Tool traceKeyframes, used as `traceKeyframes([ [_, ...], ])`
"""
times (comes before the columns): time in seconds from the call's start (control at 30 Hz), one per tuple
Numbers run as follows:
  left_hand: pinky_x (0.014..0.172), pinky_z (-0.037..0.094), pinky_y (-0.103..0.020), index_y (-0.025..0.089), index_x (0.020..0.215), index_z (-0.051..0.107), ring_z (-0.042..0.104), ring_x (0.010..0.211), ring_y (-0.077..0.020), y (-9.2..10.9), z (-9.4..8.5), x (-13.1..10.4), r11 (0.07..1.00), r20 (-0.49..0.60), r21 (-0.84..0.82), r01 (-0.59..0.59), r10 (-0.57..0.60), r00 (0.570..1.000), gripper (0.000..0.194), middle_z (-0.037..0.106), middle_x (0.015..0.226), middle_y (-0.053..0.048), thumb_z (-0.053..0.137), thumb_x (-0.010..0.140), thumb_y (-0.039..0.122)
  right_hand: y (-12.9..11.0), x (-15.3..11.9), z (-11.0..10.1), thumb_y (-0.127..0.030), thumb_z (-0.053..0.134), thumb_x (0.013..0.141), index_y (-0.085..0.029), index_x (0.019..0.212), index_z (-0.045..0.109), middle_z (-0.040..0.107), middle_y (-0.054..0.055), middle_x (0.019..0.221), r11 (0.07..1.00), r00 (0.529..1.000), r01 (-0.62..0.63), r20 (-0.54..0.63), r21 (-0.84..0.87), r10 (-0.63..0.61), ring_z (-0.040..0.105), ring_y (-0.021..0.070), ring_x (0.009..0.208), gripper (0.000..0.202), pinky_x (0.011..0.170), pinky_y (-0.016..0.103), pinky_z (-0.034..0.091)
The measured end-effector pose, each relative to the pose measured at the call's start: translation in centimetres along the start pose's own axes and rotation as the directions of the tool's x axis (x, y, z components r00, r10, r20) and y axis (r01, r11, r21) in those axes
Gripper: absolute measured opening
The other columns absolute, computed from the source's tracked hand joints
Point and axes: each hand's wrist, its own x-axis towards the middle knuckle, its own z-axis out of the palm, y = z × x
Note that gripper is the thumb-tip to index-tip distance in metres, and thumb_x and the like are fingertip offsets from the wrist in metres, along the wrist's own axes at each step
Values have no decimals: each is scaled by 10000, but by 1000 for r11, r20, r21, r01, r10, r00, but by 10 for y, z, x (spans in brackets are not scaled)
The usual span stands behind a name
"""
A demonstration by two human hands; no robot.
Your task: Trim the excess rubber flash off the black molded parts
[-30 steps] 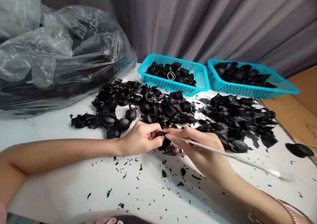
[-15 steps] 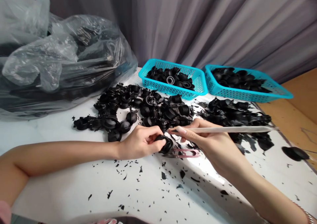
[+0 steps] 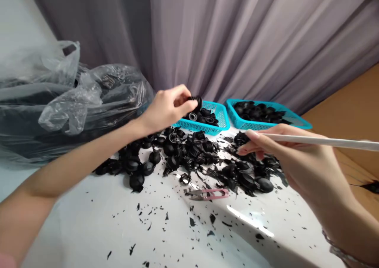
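Single view: the camera is worn on my head and faces forward and down. Nearest the lens is my right hand, large at the right side; my left hand lies farther out, slightly left of centre. The smooth white tabletop is seen from above at a slant — its near part fills the lower frame. A turquoise, rectangular, perforated plastic basket sits at middle depth, close to centre. Behind, a grey pleated fabric curtain backs the view — most of the upper frame.
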Motion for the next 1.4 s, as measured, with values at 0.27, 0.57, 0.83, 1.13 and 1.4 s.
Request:
traceKeyframes([
  [0.27,794,426,-388,55,1171,523,565,981,-301,-31,28,65,776,396,571,-269,26,918,408,578,1121,-193,527,779,171,-23,2,-29,-360,735,718,-199,587,640,499,-40,342,999,969,-5,-249,-43,-6,345,56,306,228,314,247,225],
  [0.57,590,381,-254,169,837,633,585,687,-159,21,26,-40,697,765,390,-602,119,633,104,639,825,-43,529,840,171,-19,4,-51,-354,766,657,-193,608,667,412,-62,380,997,937,12,-348,-81,-40,271,46,324,195,331,257,171],
  [0.83,833,343,-347,193,913,603,519,1030,-234,1,35,-58,471,801,270,-840,374,467,220,599,1139,-79,602,746,50,-27,5,-58,-346,779,643,-193,576,652,378,-67,330,996,936,87,-343,19,-75,288,56,318,209,330,258,152],
  [1.13,631,357,-307,166,834,596,550,822,-208,9,41,-57,476,827,291,-830,312,469,191,623,914,-79,665,683,69,-39,0,-67,-330,766,678,-208,585,654,400,-62,303,994,914,66,-393,-91,-96,277,54,298,190,310,260,164],
  [1.4,579,431,-235,205,1227,498,533,679,-127,6,4,-28,805,737,204,-557,249,629,510,544,1023,-58,546,722,144,-42,-4,-74,-338,754,691,-212,527,601,386,-58,328,985,894,68,-429,-159,-130,270,47,294,257,290,246,130],
])
